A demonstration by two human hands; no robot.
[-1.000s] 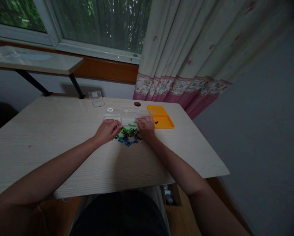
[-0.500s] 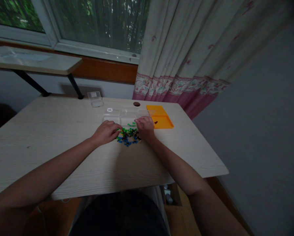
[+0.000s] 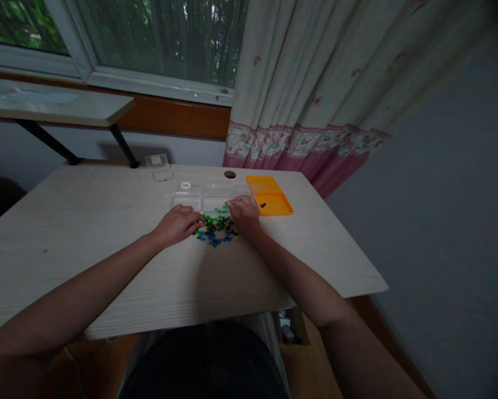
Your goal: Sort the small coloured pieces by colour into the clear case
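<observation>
A small heap of green, blue and black beads (image 3: 216, 228) lies on the pale wooden table (image 3: 107, 233). My left hand (image 3: 174, 224) rests on the table at the heap's left edge, fingers curled and pinched together on something I cannot make out. At the heap's right edge sits my right hand (image 3: 243, 213), fingers bent down among the pieces and near a green one (image 3: 222, 209). Just behind the heap stands a clear compartment box (image 3: 203, 197).
An orange tray (image 3: 274, 204) with a dark piece in it lies right of the clear box. A small clear case (image 3: 159, 166) and a round hole (image 3: 229, 174) are near the table's far edge. Curtain and window stand behind; a second table at far left.
Both hands have shifted only slightly among the pieces; the camera has tilted a little. The left hand's fingertips have drawn a bit towards the clear box.
</observation>
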